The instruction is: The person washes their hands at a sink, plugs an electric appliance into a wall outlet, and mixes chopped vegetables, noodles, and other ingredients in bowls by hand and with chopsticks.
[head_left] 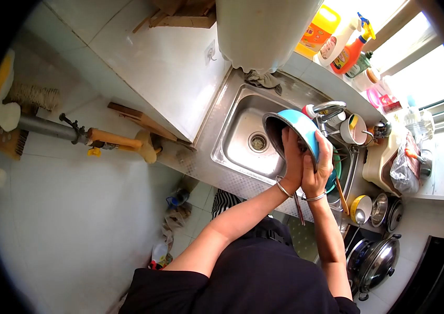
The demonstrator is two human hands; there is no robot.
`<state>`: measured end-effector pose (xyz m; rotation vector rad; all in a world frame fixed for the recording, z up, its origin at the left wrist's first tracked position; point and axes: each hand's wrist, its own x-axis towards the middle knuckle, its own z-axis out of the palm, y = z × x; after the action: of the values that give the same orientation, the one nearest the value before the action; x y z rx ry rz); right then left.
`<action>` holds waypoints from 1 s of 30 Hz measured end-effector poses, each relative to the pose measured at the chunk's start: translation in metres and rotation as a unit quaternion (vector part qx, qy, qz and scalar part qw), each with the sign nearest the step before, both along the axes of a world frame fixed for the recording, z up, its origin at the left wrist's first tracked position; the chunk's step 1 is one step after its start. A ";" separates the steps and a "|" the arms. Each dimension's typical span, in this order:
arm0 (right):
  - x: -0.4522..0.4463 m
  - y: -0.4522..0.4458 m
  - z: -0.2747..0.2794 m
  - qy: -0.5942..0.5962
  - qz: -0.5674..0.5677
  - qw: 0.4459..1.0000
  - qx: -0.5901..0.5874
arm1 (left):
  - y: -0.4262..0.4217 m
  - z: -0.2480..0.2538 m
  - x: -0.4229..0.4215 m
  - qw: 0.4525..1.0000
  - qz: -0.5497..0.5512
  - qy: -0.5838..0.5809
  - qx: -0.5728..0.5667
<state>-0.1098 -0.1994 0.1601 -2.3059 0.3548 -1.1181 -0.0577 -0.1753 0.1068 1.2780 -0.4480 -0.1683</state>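
A bowl (291,116), blue outside and dark inside, is tilted above the right part of the steel sink (240,123), with its opening toward the left. My right hand (318,170) grips the bowl's near side, fingers on the blue outer wall and thumb at the rim. Inside the bowl, my left hand (293,159) lies with its fingers stretched along the interior. Some dark contents show between my hands, too small to name. Behind the bowl is the faucet (332,107). Below my right hand, a green basin (337,165) is partly hidden.
Bottles, including an orange spray bottle (348,55), line the windowsill. A white mug (354,131) stands right of the faucet. A yellow bowl (360,208) and a lidded pot (381,264) are at the right. A grey cloth (263,80) lies behind the sink.
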 end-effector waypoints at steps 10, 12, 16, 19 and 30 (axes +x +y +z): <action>0.005 -0.001 0.008 0.008 0.017 0.999 -0.027 | -0.001 -0.004 0.000 0.994 -0.037 0.081 -0.063; 0.006 -0.001 0.007 0.011 0.018 0.999 -0.030 | -0.003 -0.008 0.000 0.995 -0.016 0.083 -0.060; 0.009 -0.001 0.001 0.019 0.021 1.000 0.010 | 0.001 -0.008 0.010 0.999 -0.003 0.032 0.000; 0.016 0.001 -0.028 0.000 -0.016 0.985 0.172 | -0.003 -0.025 0.021 0.983 0.043 -0.084 0.160; 0.004 0.000 -0.143 -0.152 -0.085 0.785 0.595 | 0.021 -0.047 0.048 0.893 -0.134 -0.220 0.368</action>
<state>-0.1062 -0.1994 0.0172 -0.9670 0.8484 -0.8903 -0.0092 -0.1546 0.0603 2.0116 -1.0194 -0.3002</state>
